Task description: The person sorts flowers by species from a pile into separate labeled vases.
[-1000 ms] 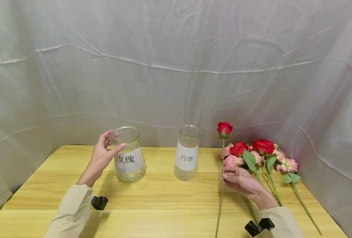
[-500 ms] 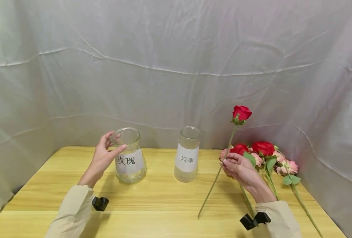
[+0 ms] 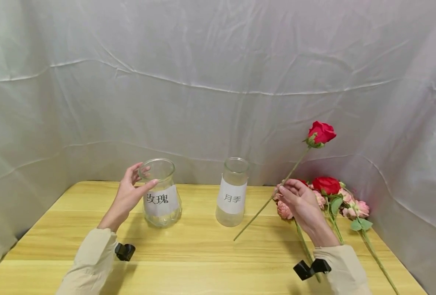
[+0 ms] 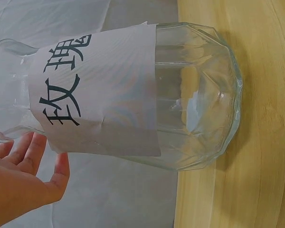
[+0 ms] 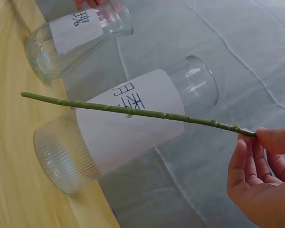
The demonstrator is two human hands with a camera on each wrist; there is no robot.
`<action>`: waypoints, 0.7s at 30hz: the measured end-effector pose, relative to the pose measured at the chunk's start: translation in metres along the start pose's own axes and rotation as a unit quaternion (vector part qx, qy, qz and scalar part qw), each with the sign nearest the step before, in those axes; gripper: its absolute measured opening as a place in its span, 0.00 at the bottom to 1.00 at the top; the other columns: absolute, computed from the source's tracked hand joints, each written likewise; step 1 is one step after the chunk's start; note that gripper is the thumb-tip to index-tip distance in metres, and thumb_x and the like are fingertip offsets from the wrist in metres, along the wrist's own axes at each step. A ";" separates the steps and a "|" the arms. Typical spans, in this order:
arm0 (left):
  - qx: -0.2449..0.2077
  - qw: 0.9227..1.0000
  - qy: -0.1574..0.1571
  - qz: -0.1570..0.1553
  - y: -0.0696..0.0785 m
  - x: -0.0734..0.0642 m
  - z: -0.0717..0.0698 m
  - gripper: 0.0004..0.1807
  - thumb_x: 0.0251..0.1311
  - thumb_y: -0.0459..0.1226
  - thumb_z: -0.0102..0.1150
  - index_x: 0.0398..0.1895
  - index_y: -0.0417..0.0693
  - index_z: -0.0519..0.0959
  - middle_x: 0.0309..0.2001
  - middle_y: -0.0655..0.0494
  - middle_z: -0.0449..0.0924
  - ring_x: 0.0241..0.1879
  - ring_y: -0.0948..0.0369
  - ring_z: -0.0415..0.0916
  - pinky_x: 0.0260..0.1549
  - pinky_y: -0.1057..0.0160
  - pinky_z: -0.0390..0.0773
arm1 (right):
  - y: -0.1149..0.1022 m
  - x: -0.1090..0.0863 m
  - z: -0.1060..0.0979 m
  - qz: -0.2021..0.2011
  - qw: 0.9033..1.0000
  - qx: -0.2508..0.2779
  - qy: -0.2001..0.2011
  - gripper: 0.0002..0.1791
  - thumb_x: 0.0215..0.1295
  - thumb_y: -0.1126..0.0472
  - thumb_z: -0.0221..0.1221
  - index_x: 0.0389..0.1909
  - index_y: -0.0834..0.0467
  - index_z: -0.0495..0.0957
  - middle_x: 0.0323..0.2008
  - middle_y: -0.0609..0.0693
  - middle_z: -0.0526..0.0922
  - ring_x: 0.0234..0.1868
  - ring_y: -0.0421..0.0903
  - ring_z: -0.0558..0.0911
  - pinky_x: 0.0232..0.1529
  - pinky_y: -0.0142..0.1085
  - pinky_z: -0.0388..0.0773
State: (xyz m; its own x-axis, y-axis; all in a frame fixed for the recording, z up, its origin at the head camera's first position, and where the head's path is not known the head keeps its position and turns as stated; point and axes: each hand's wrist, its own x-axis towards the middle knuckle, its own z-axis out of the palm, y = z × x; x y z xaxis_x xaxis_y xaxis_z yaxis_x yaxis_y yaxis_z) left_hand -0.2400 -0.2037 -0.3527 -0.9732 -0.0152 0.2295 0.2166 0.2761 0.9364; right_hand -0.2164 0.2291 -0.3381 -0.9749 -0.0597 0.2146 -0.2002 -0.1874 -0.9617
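Note:
My left hand [image 3: 127,197] holds the neck of a wide glass vase [image 3: 162,220], its thumb in front and fingers behind the rim. The vase stands upright with a white label reading 玫瑰 [image 4: 99,95]. Between thumb and fingers, my right hand [image 3: 303,211] pinches the stem [image 5: 152,114] of a red rose [image 3: 321,134]. That rose is held above the table, tilted, with its bloom up to the right and the bare stem end down to the left. In the right wrist view, the stem passes in front of a slim glass vase [image 5: 66,156] labelled 月季.
Pink flowers [image 3: 357,207] and red roses [image 3: 326,185] lie in a pile on the right of the wooden table [image 3: 196,262], stems towards the front. Partly, my right hand hides them. Grey cloth [image 3: 218,114] hangs behind the table and along its sides.
The right hand has raised the rose a little and tipped it from upright, its bloom going right and its stem end swinging left. The left hand stays at the wide vase's neck.

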 end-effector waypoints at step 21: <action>-0.003 1.000 0.002 0.000 0.001 -0.001 0.000 0.47 0.63 0.41 0.62 0.75 0.40 0.43 0.71 0.41 0.56 0.67 0.48 0.54 0.61 0.49 0.59 | -0.013 0.022 0.035 -0.015 0.994 0.105 0.030 0.05 0.68 0.72 0.54 0.39 0.61 0.69 0.31 0.48 0.80 0.34 0.40 0.82 0.41 0.29 0.79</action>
State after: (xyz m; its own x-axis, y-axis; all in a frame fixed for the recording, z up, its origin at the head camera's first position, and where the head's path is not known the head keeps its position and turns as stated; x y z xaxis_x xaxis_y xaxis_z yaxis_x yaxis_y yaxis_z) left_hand -0.2389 -0.2031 -0.3519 -0.9731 -0.0186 0.2297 0.2163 0.2709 0.9380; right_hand -0.2317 0.1961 -0.3154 -0.9742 0.0071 0.2258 -0.2107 -0.3885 -0.8970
